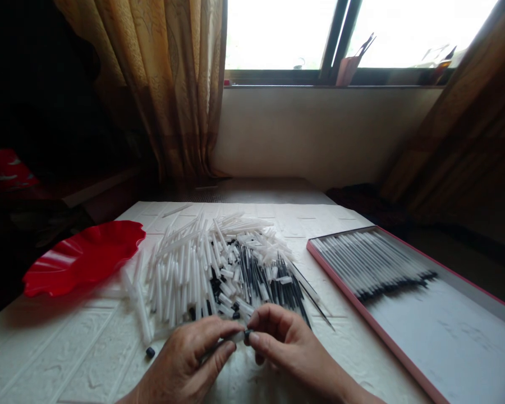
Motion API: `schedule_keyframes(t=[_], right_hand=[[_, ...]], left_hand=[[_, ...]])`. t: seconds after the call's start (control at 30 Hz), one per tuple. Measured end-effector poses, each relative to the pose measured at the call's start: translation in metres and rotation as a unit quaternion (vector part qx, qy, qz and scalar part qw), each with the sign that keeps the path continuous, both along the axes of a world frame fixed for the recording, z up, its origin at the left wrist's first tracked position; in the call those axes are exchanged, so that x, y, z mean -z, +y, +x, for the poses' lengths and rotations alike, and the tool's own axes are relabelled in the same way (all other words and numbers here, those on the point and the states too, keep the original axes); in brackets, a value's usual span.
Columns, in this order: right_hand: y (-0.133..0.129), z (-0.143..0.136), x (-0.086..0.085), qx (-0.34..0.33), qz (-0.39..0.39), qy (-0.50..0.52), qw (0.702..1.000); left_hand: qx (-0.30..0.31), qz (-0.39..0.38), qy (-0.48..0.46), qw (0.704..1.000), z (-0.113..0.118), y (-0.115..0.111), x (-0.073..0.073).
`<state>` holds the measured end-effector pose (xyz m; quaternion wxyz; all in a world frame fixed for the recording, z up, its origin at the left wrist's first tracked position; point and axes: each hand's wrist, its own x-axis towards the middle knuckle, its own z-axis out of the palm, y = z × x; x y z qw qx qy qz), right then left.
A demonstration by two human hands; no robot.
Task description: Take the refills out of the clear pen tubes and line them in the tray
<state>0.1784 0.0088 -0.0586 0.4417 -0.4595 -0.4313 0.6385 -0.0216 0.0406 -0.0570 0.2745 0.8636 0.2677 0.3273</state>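
Note:
Near the front of the table, my left hand point(193, 356) is closed around a white pen barrel point(237, 336), most of which the fingers hide. At the barrel's right end, a small black cap point(247, 335) sits pinched between the thumb and forefinger of my right hand point(284, 339). Just beyond both hands spreads a pile of loose white pen barrels point(180, 280), with dark pen refills point(255, 272) and short clear pieces point(227, 289) mixed in. One black cap point(150, 352) lies alone to the left of my left hand.
A red wavy-rimmed plate point(126, 235) stands at the left. On the right, a pink-edged shallow box point(398, 348) holds a row of white pens with black ends point(362, 258). Behind the table are a curtain point(177, 84) and a window sill with a pink cup point(347, 71).

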Motion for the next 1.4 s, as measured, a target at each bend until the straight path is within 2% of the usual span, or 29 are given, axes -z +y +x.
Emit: schedule_keyframes(t=[0.1, 0.2, 0.33, 0.43, 0.87, 1.03, 1.27, 1.4], right_hand=[[-0.002, 0.0, 0.002, -0.012, 0.039, -0.026, 0.999], [-0.005, 0.002, 0.005, -0.003, 0.134, -0.109, 0.985], [-0.009, 0.006, 0.008, 0.008, 0.29, -0.265, 0.919], [-0.009, 0.009, 0.01, 0.009, 0.346, -0.324, 0.88], [-0.008, 0.006, 0.013, -0.009, 0.368, -0.434, 0.823], [-0.009, 0.007, 0.012, -0.036, 0.333, -0.415, 0.846], [-0.012, 0.01, 0.005, -0.013, 0.348, -0.374, 0.86], [-0.013, 0.011, 0.009, -0.013, 0.389, -0.375, 0.842]], left_hand=[[0.005, 0.003, 0.004, 1.0, 0.001, -0.001, 0.0], [0.008, 0.015, 0.016, 1.0, 0.001, -0.002, -0.001], [0.014, 0.016, 0.039, 0.999, 0.001, -0.003, -0.002], [0.017, 0.005, 0.058, 0.998, 0.0, -0.003, -0.003], [0.043, 0.003, 0.11, 0.993, 0.003, -0.006, -0.007], [0.046, 0.0, 0.105, 0.993, 0.003, -0.007, -0.007], [0.028, 0.017, 0.03, 0.999, 0.0, -0.003, -0.004], [0.022, 0.03, 0.031, 0.999, -0.001, -0.002, -0.004]])
